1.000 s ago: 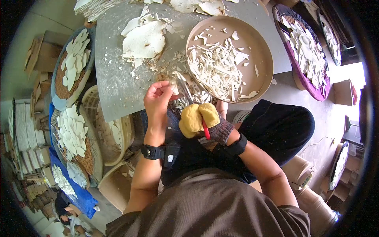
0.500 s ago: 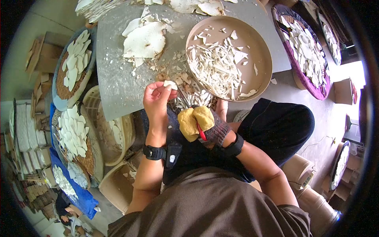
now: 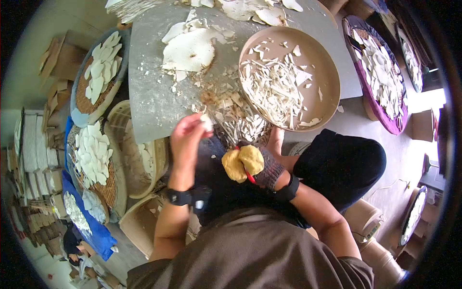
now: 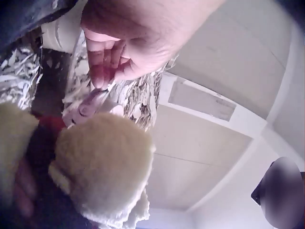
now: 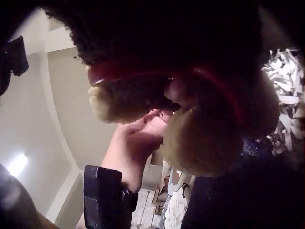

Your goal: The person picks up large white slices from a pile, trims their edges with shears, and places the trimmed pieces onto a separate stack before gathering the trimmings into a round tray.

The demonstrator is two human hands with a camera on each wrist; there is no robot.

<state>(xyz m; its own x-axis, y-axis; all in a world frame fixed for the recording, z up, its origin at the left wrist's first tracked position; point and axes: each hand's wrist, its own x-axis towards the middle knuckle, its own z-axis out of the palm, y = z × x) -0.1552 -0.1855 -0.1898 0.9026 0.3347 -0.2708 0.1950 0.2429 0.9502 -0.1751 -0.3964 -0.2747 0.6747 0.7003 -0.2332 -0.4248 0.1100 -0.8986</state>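
Note:
In the head view my left hand pinches a small white flat piece between thumb and fingertips, just in front of the table's near edge. My right hand, in a dark knitted glove, grips red-handled scissors. Thick yellow foam pads are wrapped about the handles. In the left wrist view the scissors' pivot shows below the left fingertips. Under the hands lies a heap of white slivers. The right wrist view is dark, with the red handle across it.
A round tan tray with cut white strips sits at the table's right. Larger white slabs lie on the grey table. Baskets of white pieces stand at left, another purple-edged basket at right. A cardboard box stands beside the left arm.
My left hand has drawn back toward the body with its white piece, away from the scissors. The blades, earlier raised beside the piece, are now lower and mostly hidden. The head view has shifted slightly.

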